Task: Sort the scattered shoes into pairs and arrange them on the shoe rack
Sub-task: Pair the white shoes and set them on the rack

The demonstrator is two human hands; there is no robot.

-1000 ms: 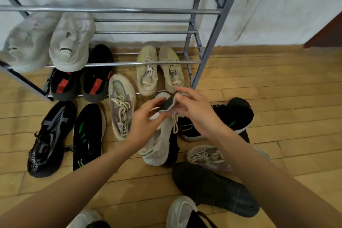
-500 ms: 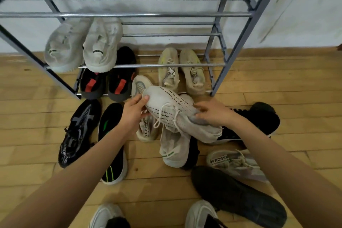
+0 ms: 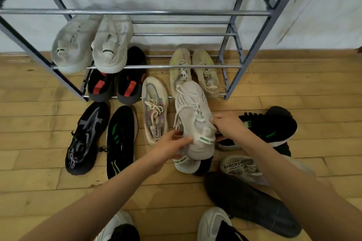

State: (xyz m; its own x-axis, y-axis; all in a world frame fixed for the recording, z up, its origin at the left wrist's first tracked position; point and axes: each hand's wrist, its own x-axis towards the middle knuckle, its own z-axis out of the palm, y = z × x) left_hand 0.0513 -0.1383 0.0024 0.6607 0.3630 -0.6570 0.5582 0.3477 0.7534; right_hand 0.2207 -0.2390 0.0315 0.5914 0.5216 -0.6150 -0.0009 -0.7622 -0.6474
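Near floor: a black shoe is lying sole-up, with a grey lettered shoe just beyond it.
Left hand: gripping the heel of the white knit shoe.
Right hand: grasping the same shoe's collar.
White knit shoe: hanging over its matching shoe, toe pointing at the shoe rack.
Bottom shelf: holding a black red-tabbed pair and a beige pair.
Middle shelf: carrying a white pair.
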